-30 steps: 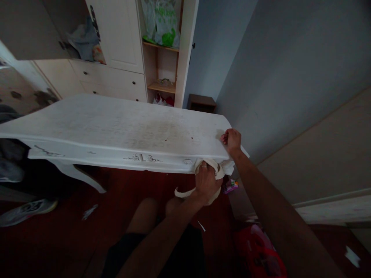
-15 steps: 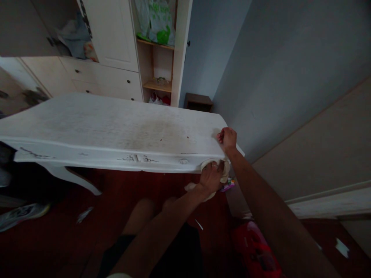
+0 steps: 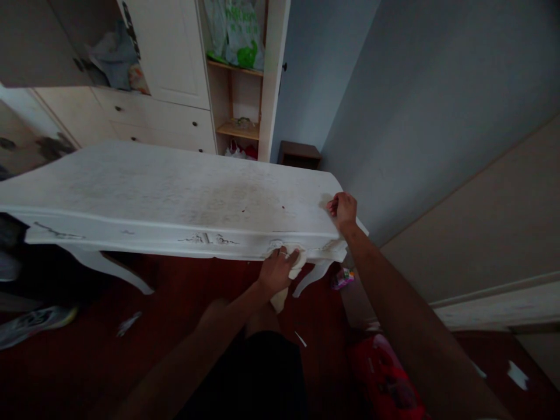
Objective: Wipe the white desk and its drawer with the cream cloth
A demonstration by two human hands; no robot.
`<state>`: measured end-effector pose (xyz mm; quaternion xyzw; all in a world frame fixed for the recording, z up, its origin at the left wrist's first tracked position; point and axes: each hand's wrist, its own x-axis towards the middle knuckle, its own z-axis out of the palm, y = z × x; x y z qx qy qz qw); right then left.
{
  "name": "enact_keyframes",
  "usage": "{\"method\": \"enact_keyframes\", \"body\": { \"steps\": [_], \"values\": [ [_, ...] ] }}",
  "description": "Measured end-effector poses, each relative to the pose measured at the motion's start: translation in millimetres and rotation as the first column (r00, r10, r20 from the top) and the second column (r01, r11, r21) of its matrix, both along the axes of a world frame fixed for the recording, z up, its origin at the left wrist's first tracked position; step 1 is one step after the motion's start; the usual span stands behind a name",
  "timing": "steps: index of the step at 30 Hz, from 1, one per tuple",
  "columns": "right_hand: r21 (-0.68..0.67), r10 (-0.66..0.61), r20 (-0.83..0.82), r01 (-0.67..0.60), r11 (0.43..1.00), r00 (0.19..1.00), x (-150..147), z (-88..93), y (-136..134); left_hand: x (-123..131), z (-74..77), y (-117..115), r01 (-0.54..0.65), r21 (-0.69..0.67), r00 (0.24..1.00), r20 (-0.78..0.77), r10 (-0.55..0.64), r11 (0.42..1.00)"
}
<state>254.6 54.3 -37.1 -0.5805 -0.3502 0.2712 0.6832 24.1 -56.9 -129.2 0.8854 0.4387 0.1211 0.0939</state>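
A white table (image 3: 144,175) with carved trim along its front stretches across the view, its top smudged grey in the middle. My left hand (image 3: 276,271) grips a cream cloth (image 3: 297,263) and presses it to the table's front edge, right of the central carving (image 3: 205,238). Part of the cloth hangs below the fingers. Near the right end of the tabletop rests my right hand (image 3: 343,210), its fingers curled into a loose fist with nothing visible in them. Two small dark specks lie on the tabletop.
A white cabinet (image 3: 175,52) with open shelves holding plastic bags (image 3: 242,35) stands behind the table. The grey wall (image 3: 437,116) rises close on the right. On the dark red floor are a red bag (image 3: 385,379), a shoe (image 3: 37,326) and paper scraps (image 3: 129,324).
My left hand has slid the cloth leftward along the table's front edge, uncovering the right-hand carving and the right front leg. My right hand has stayed in place.
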Motion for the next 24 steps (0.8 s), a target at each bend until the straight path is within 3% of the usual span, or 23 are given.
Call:
{"method": "enact_keyframes", "body": {
  "steps": [5, 12, 19, 24],
  "values": [
    [0.000, 0.002, 0.007, -0.002, 1.000, 1.000, -1, 0.1, -1, -62, 0.7, 8, -0.101, 0.025, 0.995, -0.009, 0.101, 0.995],
    [0.014, 0.026, 0.006, -0.026, 1.000, 1.000, 0, -1.6, -3, -139, 19.2, 22, -0.224, 0.117, 0.975, 0.030, 0.222, 0.968],
    [0.000, 0.006, 0.047, -0.006, 1.000, 0.999, -1, -1.6, -5, -174, 32.1, 22, -0.293, 0.156, 0.951, 0.150, 0.270, 0.943],
    [-0.009, 0.018, 0.040, -0.018, 1.000, 0.999, 0, -2.1, -4, -191, 50.2, 14, -0.222, 0.122, 0.919, 0.357, 0.166, 0.967]
  ]
}}
